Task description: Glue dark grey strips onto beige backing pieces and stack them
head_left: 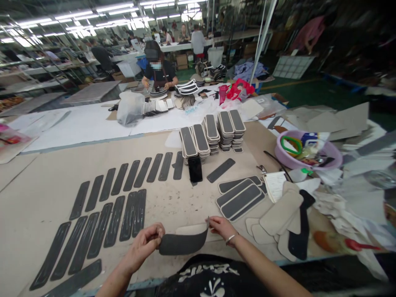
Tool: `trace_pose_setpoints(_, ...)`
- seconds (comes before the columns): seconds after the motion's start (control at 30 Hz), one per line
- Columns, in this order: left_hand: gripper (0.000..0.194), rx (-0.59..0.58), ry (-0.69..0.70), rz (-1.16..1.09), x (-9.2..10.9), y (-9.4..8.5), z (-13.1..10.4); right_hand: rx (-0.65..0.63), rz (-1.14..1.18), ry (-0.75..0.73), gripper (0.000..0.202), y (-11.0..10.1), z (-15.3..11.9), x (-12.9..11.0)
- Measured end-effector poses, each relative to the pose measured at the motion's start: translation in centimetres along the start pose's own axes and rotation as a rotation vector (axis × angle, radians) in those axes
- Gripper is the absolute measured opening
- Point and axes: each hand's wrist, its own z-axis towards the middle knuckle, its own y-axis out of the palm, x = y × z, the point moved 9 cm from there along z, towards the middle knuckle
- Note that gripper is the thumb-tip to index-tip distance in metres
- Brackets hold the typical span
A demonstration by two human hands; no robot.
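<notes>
Here, the left hand [147,240] and right hand [222,229] pinch closed on opposite ends of a bowed dark-grey rectangular strip [184,244].

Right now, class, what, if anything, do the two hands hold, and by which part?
A dark grey strip: the left hand pinches one end, the right hand the other.

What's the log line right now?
Left hand: holds dark strip; right hand: holds strip's other end; strip: curved; beige piece: behind strip
</notes>
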Motion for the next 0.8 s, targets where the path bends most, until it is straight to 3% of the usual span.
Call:
trace_pose_setpoints(0.13, 0.012, 0.106, -0.152, -0.116, -5.8, 0.0, 1.0, 0.038, -0.088, 0.002, 0.035, -2.8, -1.6, 1.9)
trace_pose_setpoints(0.23, 0.016, 0.172, -0.266, -0.101, -10.5, 0.9, 1.9, 0.150, -0.330, -0.003, 0.031, -5.9, -2.7, 3.8)
trace_pose_setpoints(0.33, 0.019, 0.247, -0.365, 0.076, -14.5, 1.5, 2.7, 0.305, -0.600, 0.028, 0.032, -8.8, -3.5, 4.9)
trace_pose_setpoints(0.4, 0.022, 0.269, -0.425, 0.268, -16.4, 1.7, 3.2, 0.357, -0.708, 0.036, 0.032, -9.7, -3.6, 4.9)
trace_pose_setpoints(0.5, 0.023, 0.277, -0.475, 0.440, -18.1, 1.7, 3.9, 0.384, -0.787, 0.033, 0.029, -9.8, -3.2, 4.5)
trace_pose_setpoints(0.8, 0.022, 0.261, -0.546, 0.480, -19.8, 1.6, 4.3, 0.405, -0.994, 0.085, 0.030, -9.6, -1.8, 4.2)
